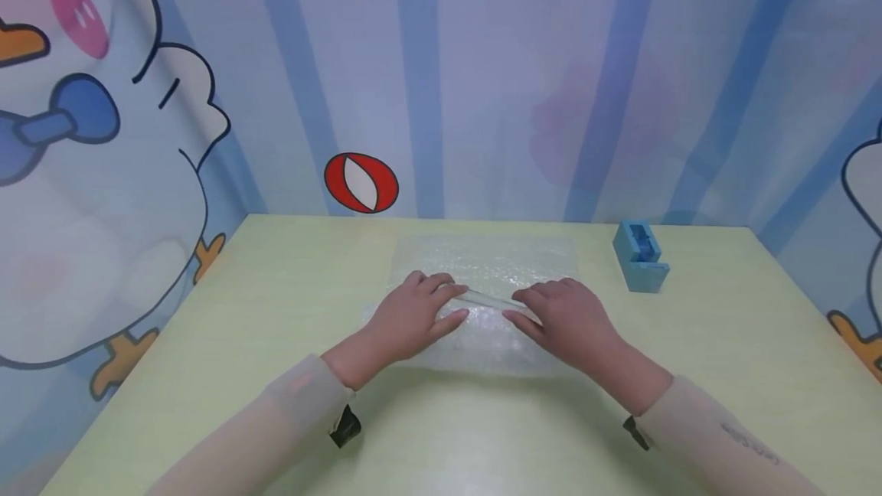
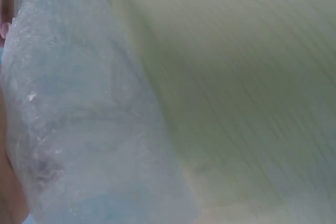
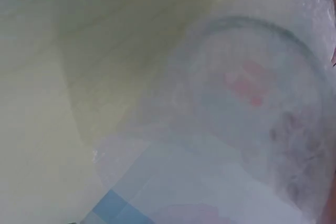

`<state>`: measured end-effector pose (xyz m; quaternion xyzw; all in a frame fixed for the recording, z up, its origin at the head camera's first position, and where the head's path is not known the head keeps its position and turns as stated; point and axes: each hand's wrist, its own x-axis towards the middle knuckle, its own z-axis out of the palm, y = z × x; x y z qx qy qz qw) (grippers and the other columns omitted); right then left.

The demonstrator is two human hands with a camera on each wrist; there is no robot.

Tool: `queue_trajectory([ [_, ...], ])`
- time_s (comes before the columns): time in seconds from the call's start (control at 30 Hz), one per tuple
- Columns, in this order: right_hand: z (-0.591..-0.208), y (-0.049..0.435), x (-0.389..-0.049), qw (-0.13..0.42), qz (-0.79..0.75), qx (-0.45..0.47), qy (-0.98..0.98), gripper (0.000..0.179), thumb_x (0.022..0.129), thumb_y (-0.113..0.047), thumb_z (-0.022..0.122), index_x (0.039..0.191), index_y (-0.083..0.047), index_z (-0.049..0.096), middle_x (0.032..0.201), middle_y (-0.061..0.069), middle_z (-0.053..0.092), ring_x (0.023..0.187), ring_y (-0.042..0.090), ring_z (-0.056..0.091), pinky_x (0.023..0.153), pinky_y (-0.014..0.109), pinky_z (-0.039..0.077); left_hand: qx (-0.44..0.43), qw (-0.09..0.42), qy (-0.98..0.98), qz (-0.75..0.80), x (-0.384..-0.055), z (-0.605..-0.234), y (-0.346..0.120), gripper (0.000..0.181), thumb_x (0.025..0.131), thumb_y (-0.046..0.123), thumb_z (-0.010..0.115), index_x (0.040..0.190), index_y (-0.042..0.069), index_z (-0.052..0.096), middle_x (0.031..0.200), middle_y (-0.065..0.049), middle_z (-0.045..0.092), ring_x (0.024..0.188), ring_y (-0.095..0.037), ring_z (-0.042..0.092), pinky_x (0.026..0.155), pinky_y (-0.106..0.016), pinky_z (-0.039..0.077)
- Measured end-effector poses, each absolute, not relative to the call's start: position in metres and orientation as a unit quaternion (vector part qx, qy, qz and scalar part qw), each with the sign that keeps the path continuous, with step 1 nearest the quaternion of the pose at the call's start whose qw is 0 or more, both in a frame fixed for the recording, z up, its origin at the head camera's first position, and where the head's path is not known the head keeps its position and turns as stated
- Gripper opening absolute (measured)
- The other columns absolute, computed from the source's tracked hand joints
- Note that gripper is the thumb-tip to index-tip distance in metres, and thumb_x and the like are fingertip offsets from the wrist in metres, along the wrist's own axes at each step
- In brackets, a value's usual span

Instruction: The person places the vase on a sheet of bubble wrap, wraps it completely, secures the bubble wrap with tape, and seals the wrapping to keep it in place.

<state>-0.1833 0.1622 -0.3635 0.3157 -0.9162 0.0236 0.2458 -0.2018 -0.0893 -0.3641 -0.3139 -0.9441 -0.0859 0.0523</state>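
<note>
A see-through sheet of bubble wrap (image 1: pixel 482 259) with a shiny, dimpled surface spreads under and beyond both hands. Between the hands runs a narrow whitish strip (image 1: pixel 489 299), like a rolled or folded edge. My left hand (image 1: pixel 413 316) pinches its left end between thumb and fingers. At the strip's right end my right hand (image 1: pixel 568 320) does the same. In the left wrist view the bubble wrap (image 2: pixel 84 103) hangs in front of the fingers, which barely show at the left edge. The right wrist view looks through the cloudy bubble wrap (image 3: pixel 236 103), and the hand shows only at the right edge.
A blue tape dispenser (image 1: pixel 641 259) stands on the pale yellow-green table (image 1: pixel 468 435), near the back right, beyond the right hand. Behind the table rises a striped blue backdrop (image 1: pixel 482 83) with cartoon figures and a red-and-white ball print.
</note>
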Motion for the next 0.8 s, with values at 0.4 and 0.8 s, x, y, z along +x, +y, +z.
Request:
queue_trajectory([
  [0.4, -0.378, 0.166, -0.162, 0.168, -0.023, 0.32, -0.932, 0.073, 0.094, -0.054, 0.066, 0.147, -0.006, 0.053, 0.148, 0.012, 0.06, 0.134, 0.031, 0.059, 0.111, 0.057, 0.048, -0.313, 0.042, -0.942, -0.117, -0.211, -0.362, -0.087, 0.045, 0.106, 0.039, 0.052, 0.139, 0.011, 0.062, 0.14, -0.014, 0.064, 0.128, -0.037, 0.058, 0.112, -0.051, 0.047],
  [0.8, -0.376, 0.157, -0.169, 0.058, -0.044, 0.283, -0.956, 0.112, 0.073, -0.069, 0.08, 0.156, -0.003, 0.039, 0.147, 0.018, 0.059, 0.133, 0.037, 0.058, 0.112, 0.058, 0.046, -0.31, 0.029, -0.937, -0.156, -0.214, -0.363, -0.086, 0.044, 0.106, 0.039, 0.051, 0.137, 0.012, 0.065, 0.141, -0.014, 0.065, 0.129, -0.037, 0.058, 0.112, -0.053, 0.047],
])
